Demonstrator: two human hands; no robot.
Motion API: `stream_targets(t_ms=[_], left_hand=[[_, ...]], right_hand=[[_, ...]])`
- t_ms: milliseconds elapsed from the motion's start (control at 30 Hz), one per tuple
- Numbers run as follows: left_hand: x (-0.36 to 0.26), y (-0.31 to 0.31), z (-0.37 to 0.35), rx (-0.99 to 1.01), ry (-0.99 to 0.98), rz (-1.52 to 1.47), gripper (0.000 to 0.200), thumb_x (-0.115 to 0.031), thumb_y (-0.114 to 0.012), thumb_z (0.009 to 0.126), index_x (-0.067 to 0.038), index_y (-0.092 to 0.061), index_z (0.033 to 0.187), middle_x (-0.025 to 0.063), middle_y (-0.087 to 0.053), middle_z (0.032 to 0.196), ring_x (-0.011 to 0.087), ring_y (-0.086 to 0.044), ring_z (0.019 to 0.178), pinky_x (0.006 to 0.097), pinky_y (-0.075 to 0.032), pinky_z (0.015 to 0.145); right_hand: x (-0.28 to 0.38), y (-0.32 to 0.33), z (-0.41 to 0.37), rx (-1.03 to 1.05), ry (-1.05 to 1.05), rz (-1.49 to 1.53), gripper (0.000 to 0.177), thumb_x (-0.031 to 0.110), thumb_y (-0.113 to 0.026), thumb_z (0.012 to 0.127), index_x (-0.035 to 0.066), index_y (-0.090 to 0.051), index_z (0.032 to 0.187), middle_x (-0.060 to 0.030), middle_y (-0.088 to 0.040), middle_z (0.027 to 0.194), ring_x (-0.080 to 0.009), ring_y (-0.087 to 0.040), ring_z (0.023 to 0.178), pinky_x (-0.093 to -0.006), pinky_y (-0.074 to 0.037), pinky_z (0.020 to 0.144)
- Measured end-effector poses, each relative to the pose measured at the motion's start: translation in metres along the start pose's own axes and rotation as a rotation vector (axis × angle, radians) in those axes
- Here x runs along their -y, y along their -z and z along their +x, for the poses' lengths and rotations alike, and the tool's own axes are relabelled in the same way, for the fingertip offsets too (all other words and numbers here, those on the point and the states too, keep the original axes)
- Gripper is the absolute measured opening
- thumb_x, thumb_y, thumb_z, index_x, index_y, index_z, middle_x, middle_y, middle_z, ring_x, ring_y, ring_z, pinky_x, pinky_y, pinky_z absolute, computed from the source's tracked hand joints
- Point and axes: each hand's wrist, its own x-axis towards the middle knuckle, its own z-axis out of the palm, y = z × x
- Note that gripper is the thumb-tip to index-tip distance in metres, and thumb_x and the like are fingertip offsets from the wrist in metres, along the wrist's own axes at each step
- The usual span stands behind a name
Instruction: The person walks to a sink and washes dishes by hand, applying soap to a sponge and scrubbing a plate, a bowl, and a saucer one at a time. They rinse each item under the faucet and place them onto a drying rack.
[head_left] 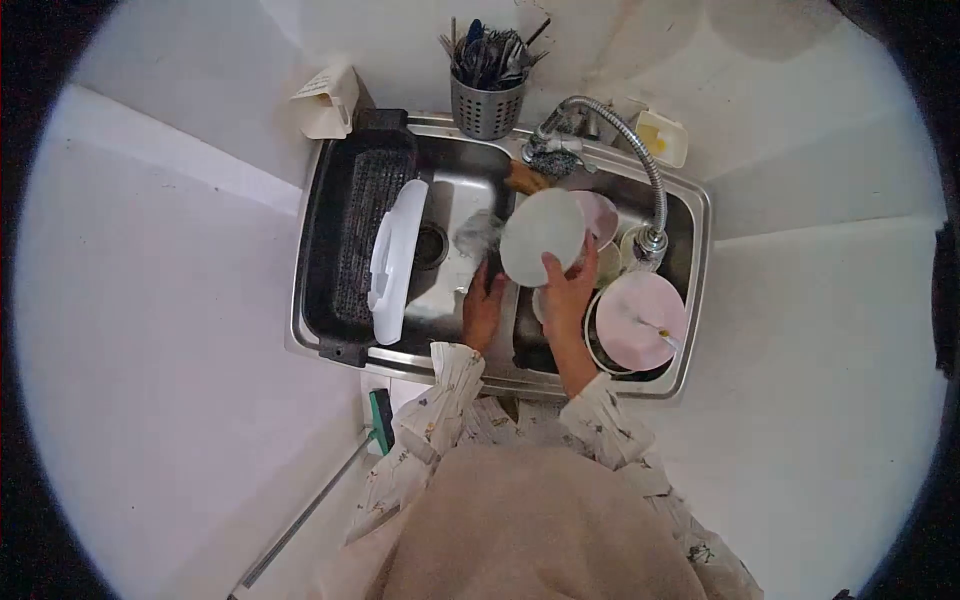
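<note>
A round white plate [540, 240] is tilted up over the divider between the two sink basins. My right hand [570, 285] grips its lower right edge, thumb on the near face and fingers behind. Just left of the plate is my left hand [482, 308], closed around something dark that I cannot make out. Beyond its fingertips lies a grey, mesh-like clump [479, 234]. In the right basin, a pink plate [640, 320] with a spoon on it rests on other dishes, and a second pink dish [598, 217] shows behind the white plate.
A flexible faucet [655, 185] arches over the right basin. The left basin [465, 190] holds a black ridged tray [365, 200] and an upright white plastic piece [400, 262]. Behind the sink stands a metal cutlery holder [487, 108]. A green-headed squeegee [381, 420] leans at lower left.
</note>
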Motion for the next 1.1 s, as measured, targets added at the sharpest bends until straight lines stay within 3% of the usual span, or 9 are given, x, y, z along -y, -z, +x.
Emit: stream_targets(t_ms=[67, 200, 333, 500, 633, 700, 800, 900, 1100], left_hand=[[-0.001, 0.004, 0.002, 0.02, 0.068, -0.064, 0.058, -0.043, -0.047, 0.091, -0.006, -0.036, 0.135, 0.0187, -0.041, 0.134, 0.0313, -0.039, 0.124, 0.0361, -0.029, 0.103], [-0.015, 0.012, -0.002, 0.04, 0.184, -0.414, 0.061, -0.045, -0.046, 0.091, -0.005, -0.035, 0.136, 0.0137, -0.043, 0.134, 0.0259, -0.041, 0.122, 0.0321, -0.029, 0.102], [-0.014, 0.013, -0.008, -0.01, 0.325, -0.72, 0.058, -0.046, -0.048, 0.09, -0.006, -0.041, 0.132, 0.0089, -0.048, 0.128, 0.0219, -0.045, 0.118, 0.0314, -0.031, 0.101], [-0.028, 0.031, -0.02, 0.176, 0.496, -1.171, 0.044, -0.029, -0.059, 0.085, -0.006, -0.047, 0.121, 0.0085, -0.054, 0.114, 0.0219, -0.053, 0.107, 0.0353, -0.042, 0.091], [0.01, 0.041, -0.024, 0.115, 0.627, -1.111, 0.047, -0.019, -0.061, 0.078, -0.004, -0.046, 0.12, 0.0105, -0.054, 0.112, 0.0253, -0.055, 0.102, 0.0364, -0.045, 0.087], [0.028, 0.044, -0.022, -0.128, 0.484, -0.975, 0.049, -0.015, -0.061, 0.074, -0.002, -0.047, 0.119, 0.0102, -0.055, 0.11, 0.027, -0.057, 0.097, 0.0371, -0.047, 0.085], [0.059, 0.047, 0.003, -0.359, 0.55, -0.916, 0.051, -0.014, -0.061, 0.072, 0.0, -0.046, 0.118, 0.0111, -0.056, 0.109, 0.0286, -0.057, 0.096, 0.0378, -0.046, 0.084], [0.086, 0.037, 0.028, -0.391, 0.331, -1.013, 0.045, -0.017, -0.062, 0.07, 0.0, -0.053, 0.111, 0.0106, -0.058, 0.102, 0.0289, -0.056, 0.094, 0.0369, -0.045, 0.082], [0.154, 0.01, 0.117, -0.223, 0.514, -1.109, 0.054, -0.028, -0.063, 0.07, 0.0, -0.049, 0.115, 0.0129, -0.054, 0.109, 0.0317, -0.052, 0.099, 0.0399, -0.041, 0.087]], right_hand=[[-0.006, -0.012, 0.01, -0.037, 0.397, -0.421, 0.071, 0.006, -0.065, 0.075, 0.007, -0.029, 0.137, -0.0154, -0.037, 0.132, -0.0276, -0.039, 0.12, -0.0373, -0.03, 0.101], [-0.002, -0.021, 0.006, -0.04, 0.491, -0.554, 0.071, 0.012, -0.069, 0.076, 0.004, -0.031, 0.136, -0.0165, -0.037, 0.132, -0.0275, -0.036, 0.122, -0.0389, -0.028, 0.103], [-0.02, -0.009, -0.012, -0.008, 0.407, -0.591, 0.072, 0.009, -0.067, 0.076, 0.004, -0.029, 0.137, -0.0167, -0.035, 0.133, -0.027, -0.036, 0.122, -0.038, -0.028, 0.103], [-0.043, 0.009, -0.043, 0.167, 0.153, -0.144, 0.071, 0.009, -0.063, 0.076, 0.006, -0.029, 0.138, -0.0164, -0.035, 0.136, -0.0283, -0.035, 0.125, -0.0393, -0.026, 0.105], [-0.056, 0.024, -0.044, 0.296, 0.067, -0.396, 0.071, 0.015, -0.063, 0.079, 0.006, -0.026, 0.139, -0.0187, -0.035, 0.135, -0.0299, -0.037, 0.123, -0.0385, -0.03, 0.102], [-0.053, 0.034, -0.043, 0.326, 0.273, -0.607, 0.054, 0.016, -0.058, 0.086, 0.006, -0.035, 0.134, -0.0139, -0.047, 0.121, -0.0224, -0.048, 0.109, -0.0324, -0.038, 0.093], [-0.037, 0.07, -0.032, 0.326, 0.241, -0.66, 0.036, 0.021, -0.056, 0.089, 0.004, -0.05, 0.121, -0.0111, -0.055, 0.105, -0.018, -0.055, 0.092, -0.0294, -0.045, 0.082], [-0.029, 0.117, -0.013, 0.201, 0.194, -0.734, 0.022, 0.018, -0.057, 0.088, 0.002, -0.06, 0.102, -0.0103, -0.061, 0.093, -0.0191, -0.059, 0.08, -0.0296, -0.048, 0.073], [-0.001, 0.168, 0.02, 0.008, 0.126, -0.689, 0.014, 0.012, -0.056, 0.086, 0.002, -0.062, 0.093, -0.0127, -0.063, 0.089, -0.0228, -0.059, 0.069, -0.0299, -0.048, 0.065]])
